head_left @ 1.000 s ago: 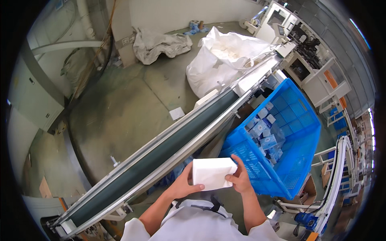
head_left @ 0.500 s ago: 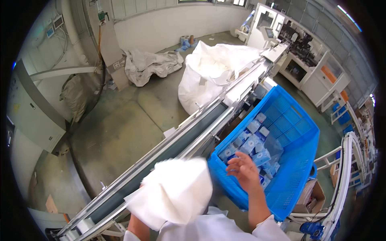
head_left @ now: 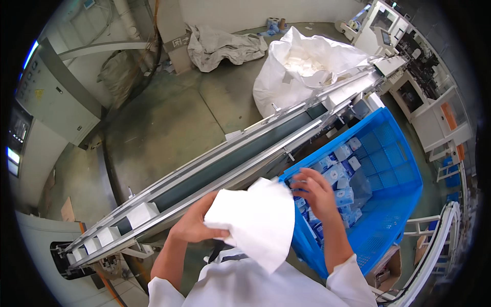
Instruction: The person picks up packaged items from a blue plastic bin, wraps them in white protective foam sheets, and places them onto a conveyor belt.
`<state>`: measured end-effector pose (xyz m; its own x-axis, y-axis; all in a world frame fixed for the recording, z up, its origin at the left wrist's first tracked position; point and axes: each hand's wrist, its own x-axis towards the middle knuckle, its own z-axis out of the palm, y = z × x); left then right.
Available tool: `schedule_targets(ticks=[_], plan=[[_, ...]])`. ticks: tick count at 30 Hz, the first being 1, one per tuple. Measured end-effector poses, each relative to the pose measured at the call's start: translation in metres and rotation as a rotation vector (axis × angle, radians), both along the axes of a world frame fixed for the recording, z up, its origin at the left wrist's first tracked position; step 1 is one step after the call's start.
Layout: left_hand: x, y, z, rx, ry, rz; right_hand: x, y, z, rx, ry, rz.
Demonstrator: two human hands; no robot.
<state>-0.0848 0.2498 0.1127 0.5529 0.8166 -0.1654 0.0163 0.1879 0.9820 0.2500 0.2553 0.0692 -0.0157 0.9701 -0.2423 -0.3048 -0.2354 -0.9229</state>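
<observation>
My left hand (head_left: 193, 225) grips a floppy white sheet (head_left: 258, 220) that hangs in front of my chest, just below the conveyor belt (head_left: 225, 163). Over the near corner of the blue crate (head_left: 388, 204) my right hand (head_left: 316, 192) spreads its fingers, holding nothing. It hovers just above the small blue and white packs (head_left: 337, 176) piled inside the crate. White blocks (head_left: 143, 215) ride on the lower end of the belt, to the left of my left hand.
A big white sack (head_left: 302, 66) full of white material stands at the belt's far end. Crumpled grey sheeting (head_left: 220, 46) lies on the concrete floor behind it. Machines and cabinets (head_left: 429, 97) line the right side; a grey cabinet (head_left: 46, 107) stands left.
Earlier both hands held a flat white piece at my chest. Now only the left hand holds it, gone limp, and the right hand has reached out over the crate's packs.
</observation>
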Motion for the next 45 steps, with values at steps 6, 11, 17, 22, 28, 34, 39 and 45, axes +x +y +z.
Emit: schedule_targets(ticks=[6, 11, 17, 22, 28, 34, 39, 45], plan=[[-0.015, -0.022, -0.027, -0.194, -0.133, 0.12, -0.085, -0.032, -0.013, -0.069, 0.477, 0.312], [-0.062, -0.056, -0.052, -0.271, -0.147, 0.238, -0.146, -0.09, -0.038, 0.218, 0.226, 0.201], [-0.139, -0.102, -0.089, -0.26, -0.086, 0.077, -0.223, -0.152, -0.044, 0.055, -0.057, 0.136], [-0.186, -0.13, -0.106, -0.074, -0.393, 0.074, -0.25, -0.183, -0.013, 0.096, -0.08, -0.163], [-0.227, -0.138, -0.096, -0.114, -0.39, 0.35, -0.28, -0.214, 0.038, 0.285, -0.177, -0.063], [-0.248, -0.146, -0.092, -0.14, -0.377, 0.411, -0.314, -0.18, 0.045, 0.203, -0.148, -0.09], [-0.254, -0.138, -0.107, -0.201, -0.46, 0.288, -0.34, -0.209, 0.046, 0.355, 0.09, 0.203], [-0.265, -0.151, -0.111, -0.301, -0.66, 0.165, -0.365, -0.185, 0.011, 0.207, -0.118, 0.126]])
